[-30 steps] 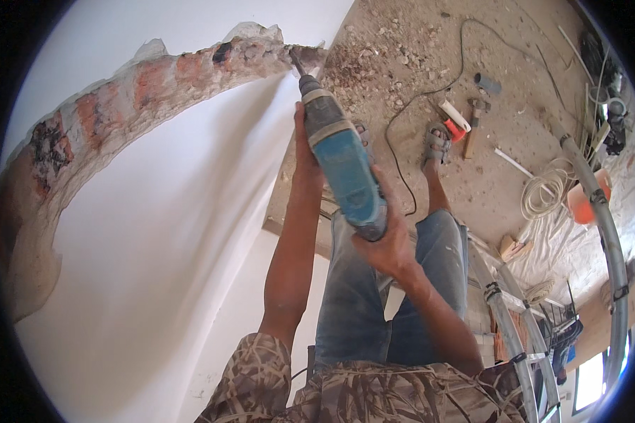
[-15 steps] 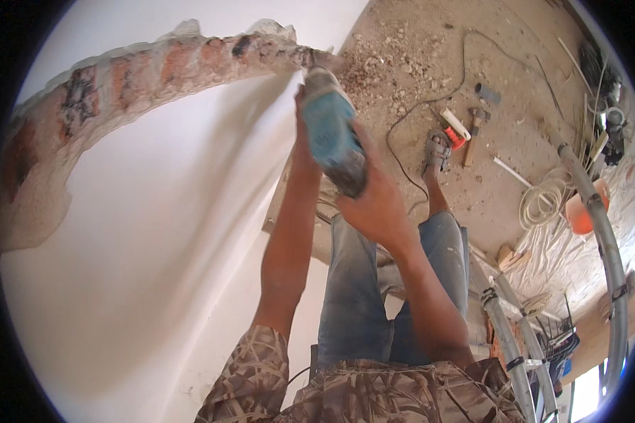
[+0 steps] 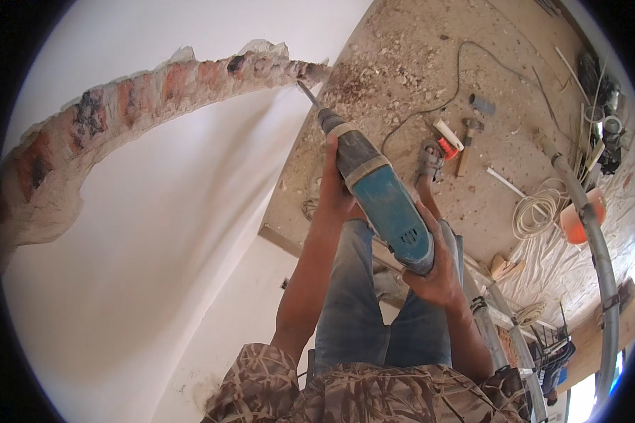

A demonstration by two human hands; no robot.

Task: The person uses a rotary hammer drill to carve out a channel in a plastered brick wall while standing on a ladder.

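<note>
The drill [image 3: 386, 197], probably heavy and rigid, has its tip just beside the wall groove [image 3: 169, 86]. The left hand [image 3: 334, 182] clasps its forward body, the right hand [image 3: 436, 275] its rear handle: likely the steadiest holds.

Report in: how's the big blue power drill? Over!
Left hand supporting front, right hand gripping rear of blue and black power drill. Long metal bit near reddish brick channel, contact unclear. Thin dark cable crossing dusty brown floor.
</note>
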